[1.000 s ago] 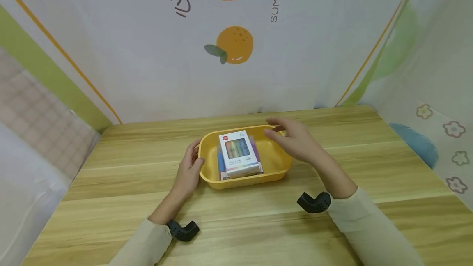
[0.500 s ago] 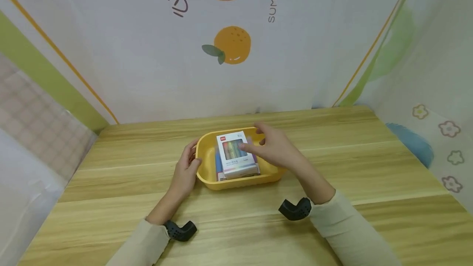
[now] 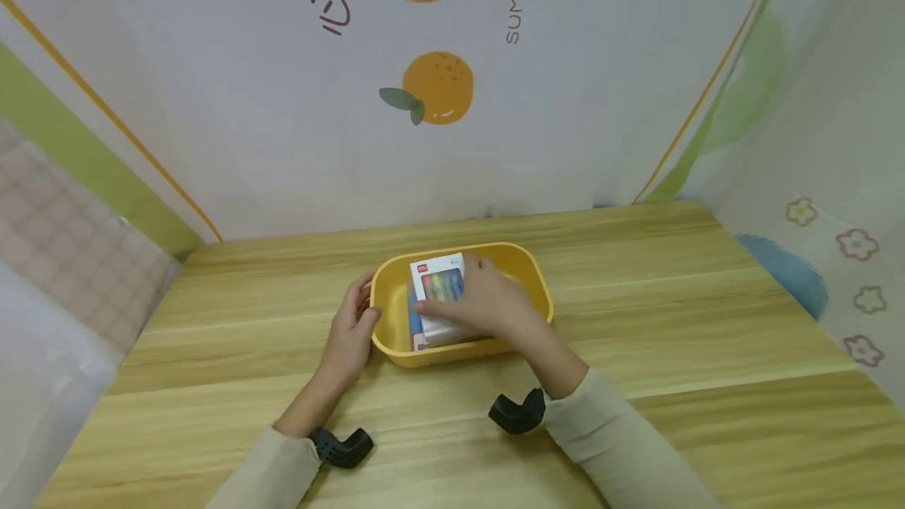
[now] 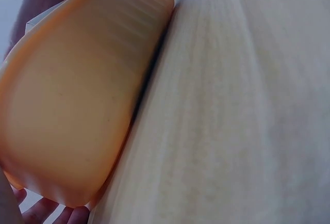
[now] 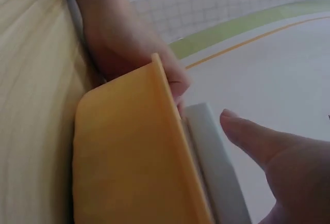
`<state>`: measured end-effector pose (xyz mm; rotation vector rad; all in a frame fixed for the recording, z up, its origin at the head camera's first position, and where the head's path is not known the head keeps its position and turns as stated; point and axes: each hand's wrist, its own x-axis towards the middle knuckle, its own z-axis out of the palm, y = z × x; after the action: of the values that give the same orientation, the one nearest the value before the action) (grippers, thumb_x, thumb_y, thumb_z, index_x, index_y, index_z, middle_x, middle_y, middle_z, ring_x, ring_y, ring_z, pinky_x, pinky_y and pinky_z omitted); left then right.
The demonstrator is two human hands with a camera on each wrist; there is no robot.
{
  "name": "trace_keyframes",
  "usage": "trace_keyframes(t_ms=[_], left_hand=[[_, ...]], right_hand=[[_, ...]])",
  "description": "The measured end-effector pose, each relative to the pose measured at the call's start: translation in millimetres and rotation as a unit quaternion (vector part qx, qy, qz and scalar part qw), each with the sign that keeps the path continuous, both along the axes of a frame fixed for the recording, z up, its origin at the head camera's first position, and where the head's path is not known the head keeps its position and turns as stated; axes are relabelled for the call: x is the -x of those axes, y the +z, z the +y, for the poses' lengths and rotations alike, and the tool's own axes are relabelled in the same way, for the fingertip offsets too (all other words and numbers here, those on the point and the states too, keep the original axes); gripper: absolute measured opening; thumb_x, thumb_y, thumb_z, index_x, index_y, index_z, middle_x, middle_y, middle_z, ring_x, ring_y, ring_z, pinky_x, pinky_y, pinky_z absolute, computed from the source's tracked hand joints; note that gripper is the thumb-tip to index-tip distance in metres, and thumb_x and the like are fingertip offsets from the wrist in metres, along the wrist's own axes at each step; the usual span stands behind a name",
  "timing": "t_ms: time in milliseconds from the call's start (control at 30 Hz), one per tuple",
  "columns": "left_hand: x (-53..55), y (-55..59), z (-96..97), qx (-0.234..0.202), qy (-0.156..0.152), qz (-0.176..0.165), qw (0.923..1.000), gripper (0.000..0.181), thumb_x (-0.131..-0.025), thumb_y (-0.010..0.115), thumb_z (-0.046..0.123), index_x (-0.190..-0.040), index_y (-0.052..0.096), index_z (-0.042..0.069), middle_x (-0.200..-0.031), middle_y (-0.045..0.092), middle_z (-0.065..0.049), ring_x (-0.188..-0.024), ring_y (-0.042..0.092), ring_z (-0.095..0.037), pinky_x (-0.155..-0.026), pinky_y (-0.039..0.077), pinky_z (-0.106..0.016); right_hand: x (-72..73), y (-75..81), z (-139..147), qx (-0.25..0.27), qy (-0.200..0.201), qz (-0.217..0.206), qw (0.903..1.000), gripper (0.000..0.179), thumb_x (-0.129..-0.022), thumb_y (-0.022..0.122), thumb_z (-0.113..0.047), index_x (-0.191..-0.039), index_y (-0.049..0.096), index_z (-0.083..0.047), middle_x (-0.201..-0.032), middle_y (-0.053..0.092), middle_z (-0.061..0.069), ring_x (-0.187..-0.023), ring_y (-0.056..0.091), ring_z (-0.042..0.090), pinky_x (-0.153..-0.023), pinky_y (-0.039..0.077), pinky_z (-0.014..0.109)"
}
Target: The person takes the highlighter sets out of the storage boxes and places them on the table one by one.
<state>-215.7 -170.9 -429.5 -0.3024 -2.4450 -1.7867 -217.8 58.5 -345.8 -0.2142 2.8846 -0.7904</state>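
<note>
A yellow plastic basket (image 3: 396, 309) stands on the wooden table. In it a white box (image 3: 437, 264), its window showing coloured sticks, lies on top of a flat blue-edged pack (image 3: 415, 319). My left hand (image 3: 346, 340) holds the basket's left end, thumb at the rim and fingers around the outer side; some fingertips show low in the left wrist view. My right hand (image 3: 491, 306) is over the white box and hides its right part. In the right wrist view the thumb (image 5: 252, 136) is extended and apart from the box's edge (image 5: 214, 162); the other fingers are mostly hidden.
The wooden table (image 3: 247, 336) reaches back to a white hanging cloth (image 3: 297, 140) printed with oranges. More patterned cloth hangs at both sides. A black curved device (image 3: 519, 412) sits at the right wrist, another black device (image 3: 344, 448) at the left.
My right hand has moved left and down from the basket's right end to over the white box. The left hand stays on the basket, which keeps its place on the table.
</note>
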Motion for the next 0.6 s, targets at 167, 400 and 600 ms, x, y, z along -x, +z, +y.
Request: trace_keyframes(t_ms=[167,400,600], left_hand=[[-0.8,-1.9,0.3,-0.004,-0.001,-0.003,1.0000,0.056,-0.100,0.041,0.005,-0.155,0.035,0.013,-0.147,0.053,-0.020,-0.127,0.057,-0.035,-0.088,0.050,-0.015],[-3.1,-2.6,0.6,-0.008,0.006,-0.005,0.9999,0.057,-0.099,0.042,0.004,-0.155,0.036,0.013,-0.149,0.052,-0.019,-0.130,0.055,-0.034,-0.088,0.049,-0.014],[-1.2,-0.7,1.2,-0.012,0.004,0.005,0.9999,0.057,-0.099,0.042,0.003,-0.155,0.036,0.012,-0.150,0.052,-0.020,-0.132,0.053,-0.033,-0.089,0.047,-0.013]], right_hand=[[-7.1,-1.7,-8.7,-0.052,-0.018,0.001,0.9985,0.133,-0.067,0.065,-0.087,-0.161,0.020,-0.005,-0.153,0.044,0.021,-0.116,0.063,0.032,-0.094,0.054,0.048],[-12.8,-1.6,-12.5,-0.064,-0.019,0.005,0.9977,0.129,-0.071,0.065,-0.084,-0.161,0.020,-0.002,-0.153,0.045,0.021,-0.116,0.064,0.031,-0.091,0.055,0.048],[-8.0,1.9,-8.3,-0.058,-0.016,-0.007,0.9982,0.119,-0.080,0.065,-0.074,-0.160,0.018,0.001,-0.156,0.044,0.022,-0.126,0.060,0.035,-0.098,0.053,0.051]])
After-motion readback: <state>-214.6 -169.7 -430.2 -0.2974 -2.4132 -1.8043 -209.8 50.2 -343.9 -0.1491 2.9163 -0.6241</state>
